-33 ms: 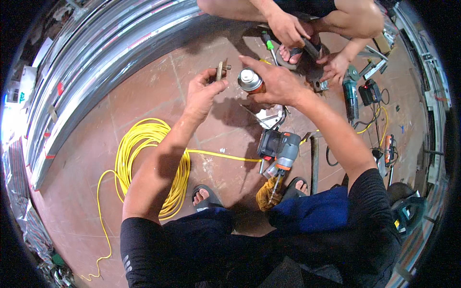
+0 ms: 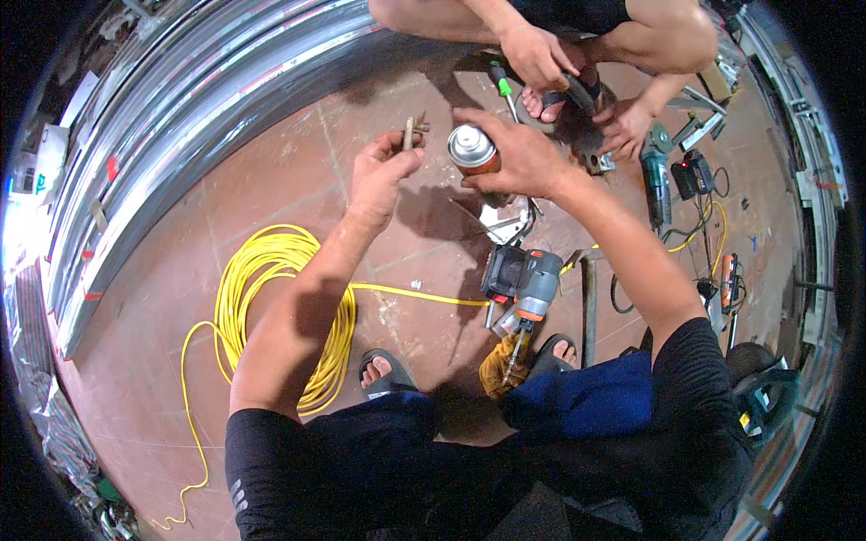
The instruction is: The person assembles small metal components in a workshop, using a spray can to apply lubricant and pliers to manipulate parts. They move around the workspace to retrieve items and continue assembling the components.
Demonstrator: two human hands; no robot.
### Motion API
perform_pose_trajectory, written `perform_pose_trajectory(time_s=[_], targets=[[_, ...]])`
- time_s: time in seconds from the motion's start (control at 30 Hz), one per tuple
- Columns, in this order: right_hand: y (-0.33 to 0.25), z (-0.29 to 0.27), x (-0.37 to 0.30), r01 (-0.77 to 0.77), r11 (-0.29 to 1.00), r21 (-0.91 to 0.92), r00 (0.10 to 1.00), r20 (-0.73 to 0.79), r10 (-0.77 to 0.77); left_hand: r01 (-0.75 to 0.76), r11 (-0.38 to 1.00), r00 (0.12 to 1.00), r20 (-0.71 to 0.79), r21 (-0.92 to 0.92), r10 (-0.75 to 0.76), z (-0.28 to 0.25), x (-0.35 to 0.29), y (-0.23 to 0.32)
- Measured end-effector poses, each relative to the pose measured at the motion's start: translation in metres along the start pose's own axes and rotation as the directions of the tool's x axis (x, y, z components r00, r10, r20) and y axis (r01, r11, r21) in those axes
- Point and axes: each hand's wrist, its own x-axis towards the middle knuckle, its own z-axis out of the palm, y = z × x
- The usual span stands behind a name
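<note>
My left hand point(image 2: 383, 176) pinches a small flat metal piece point(image 2: 409, 133) between thumb and fingers; a stubby part point(image 2: 422, 127) sticks out from its right side. Just to the right, my right hand point(image 2: 523, 158) is wrapped round a spray can point(image 2: 472, 144), with its silver top toward me and an orange-red body. A narrow gap separates the can from the metal piece. On the floor below my right hand lies a grey-and-orange cordless drill point(image 2: 538, 284) with a black battery. Its long bit point(image 2: 516, 353) rests over a brown cloth point(image 2: 499, 368) between my feet.
Yellow cable point(image 2: 244, 279) lies coiled under my left forearm. Across from me another person's hand point(image 2: 538, 59) grips a dark tool handle point(image 2: 582, 93). Near them are a green screwdriver point(image 2: 502, 83) and an angle grinder point(image 2: 657, 176). Long metal profiles point(image 2: 207, 99) line the left side.
The metal piece in my left hand has turned slightly, so more of its stubby part shows. My right hand and the spray can have barely shifted.
</note>
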Motion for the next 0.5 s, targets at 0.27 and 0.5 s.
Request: perform_pose_trajectory(time_s=[0.27, 0.5], targets=[[-0.002, -0.006, 0.000, -0.102, 0.612, 0.784, 0.900, -0.189, 0.392, 0.260, 0.869, 0.935, -0.116, -0.420, -0.336, 0.028, 0.008, -0.039], [-0.035, 0.005, 0.021, -0.168, 0.721, 0.673, 0.741, -0.396, 0.543, 0.393, 0.690, 0.904, 0.118, -0.608, -0.411, 0.062, -0.010, -0.060]])
